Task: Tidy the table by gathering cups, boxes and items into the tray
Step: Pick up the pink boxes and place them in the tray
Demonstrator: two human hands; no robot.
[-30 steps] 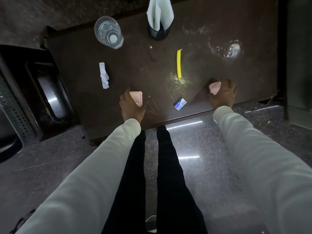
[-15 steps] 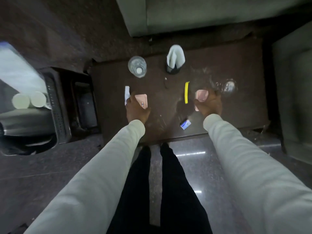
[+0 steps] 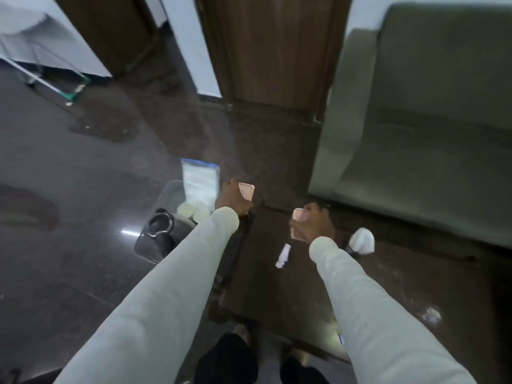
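Plainly two pink boxes are held, one per hand; the left hand (image 3: 232, 199) grips one pink box (image 3: 247, 190) beyond the desk's (image 3: 277, 286) left edge, above the tray (image 3: 155, 245); the right hand (image 3: 314, 224) grips the other box (image 3: 297, 216) over the desk; one white wrapper (image 3: 283, 255) lies near its far edge.

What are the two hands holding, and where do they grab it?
Each holds a small pink box. The left hand grips its pink box by the near end; the right hand wraps around the other pink box's middle.
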